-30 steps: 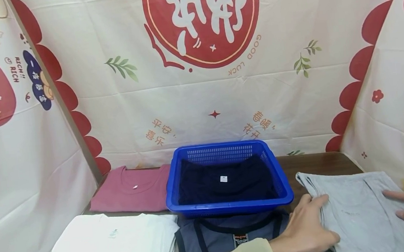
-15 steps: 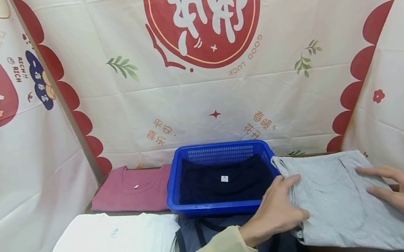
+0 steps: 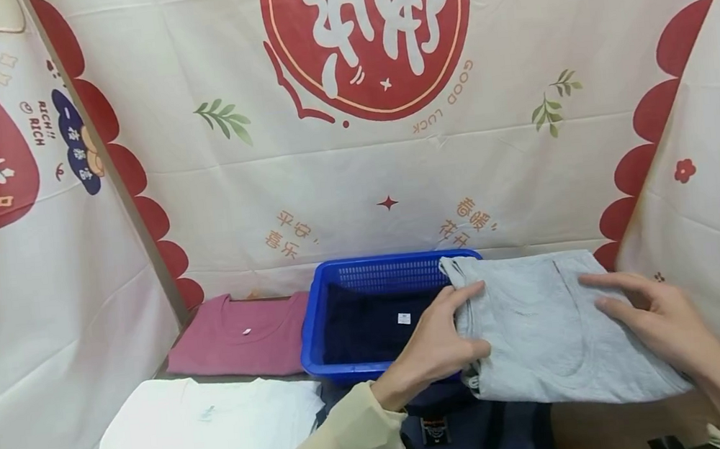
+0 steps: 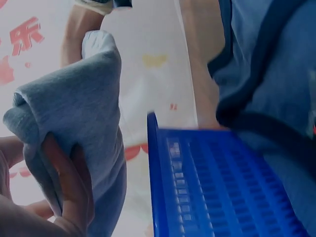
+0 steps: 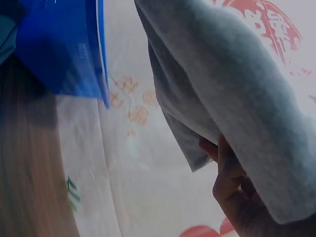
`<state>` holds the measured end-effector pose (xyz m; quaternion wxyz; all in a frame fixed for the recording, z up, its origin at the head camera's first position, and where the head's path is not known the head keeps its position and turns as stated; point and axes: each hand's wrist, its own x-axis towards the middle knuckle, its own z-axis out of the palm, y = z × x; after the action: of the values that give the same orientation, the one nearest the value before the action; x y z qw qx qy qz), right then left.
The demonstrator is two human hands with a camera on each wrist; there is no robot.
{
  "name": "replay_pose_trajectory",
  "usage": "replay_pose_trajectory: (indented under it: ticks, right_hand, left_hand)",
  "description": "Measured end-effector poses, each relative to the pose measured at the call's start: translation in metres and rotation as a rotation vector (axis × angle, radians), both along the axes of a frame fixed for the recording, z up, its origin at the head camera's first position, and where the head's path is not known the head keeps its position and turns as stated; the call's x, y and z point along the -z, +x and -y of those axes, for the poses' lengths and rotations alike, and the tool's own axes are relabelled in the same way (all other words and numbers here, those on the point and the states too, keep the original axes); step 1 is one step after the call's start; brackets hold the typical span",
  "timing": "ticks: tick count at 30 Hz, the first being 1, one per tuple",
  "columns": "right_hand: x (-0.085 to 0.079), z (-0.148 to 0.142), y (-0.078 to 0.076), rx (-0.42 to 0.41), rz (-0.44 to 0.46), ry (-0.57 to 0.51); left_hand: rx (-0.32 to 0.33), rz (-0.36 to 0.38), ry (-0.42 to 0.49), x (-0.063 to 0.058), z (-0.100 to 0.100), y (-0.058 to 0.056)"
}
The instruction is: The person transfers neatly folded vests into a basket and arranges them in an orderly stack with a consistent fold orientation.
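Between my two hands a folded light grey T-shirt (image 3: 534, 338) is held up in the air, over the right part of the blue plastic basket (image 3: 309, 338). My left hand (image 3: 433, 340) grips its left edge, and some fingers (image 4: 69, 182) press against the folded layers in the left wrist view. At the opposite edge, my right hand (image 3: 662, 318) holds the cloth, with fingers (image 5: 227, 173) beneath it in the right wrist view. Inside the basket lies a dark navy garment (image 3: 357, 326) with a white label; the grey T-shirt hides its right part.
A folded pink T-shirt (image 3: 237, 337) lies left of the basket. White folded T-shirts (image 3: 198, 435) are in front of it. A dark blue garment with black trim (image 3: 484, 433) lies before the basket on the brown table (image 3: 601, 429). Printed cloth walls (image 3: 355, 174) enclose the back and sides.
Both hands have lifted the grey T-shirt off the right side of the table and carried it up and leftward, until it overlaps the basket's right side.
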<state>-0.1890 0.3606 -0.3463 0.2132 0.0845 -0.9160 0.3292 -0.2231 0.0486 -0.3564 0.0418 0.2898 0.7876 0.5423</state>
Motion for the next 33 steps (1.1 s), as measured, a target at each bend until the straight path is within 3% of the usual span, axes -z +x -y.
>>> replay_pose_trajectory:
  ticks: [4,9,13,18,22,28,33]
  right_hand:
    - [0.001,0.015,-0.007,-0.047,0.015,-0.047]
    - [0.006,0.031,-0.013,-0.091,0.068,-0.198]
    - [0.012,0.042,-0.019,-0.103,0.047,-0.298]
    - [0.016,0.054,-0.027,-0.134,0.040,-0.474]
    - [0.017,0.062,-0.032,-0.194,0.043,-0.615]
    - [0.017,0.078,-0.042,-0.165,0.086,-0.635]
    - [0.018,0.093,-0.051,-0.206,0.096,-0.750]
  left_hand:
    - [-0.005,0.008,0.023,0.002,0.013,-0.009]
    - [-0.019,-0.005,0.012,0.007,0.026,-0.019]
    - [-0.023,-0.014,0.020,0.008,0.037,-0.024]
    - [-0.029,-0.030,0.086,0.007,0.051,-0.032]
    - [-0.030,0.002,0.159,0.007,0.063,-0.039]
    - [-0.044,0.020,0.220,0.013,0.082,-0.050]
    - [-0.055,0.041,0.268,0.018,0.094,-0.058]
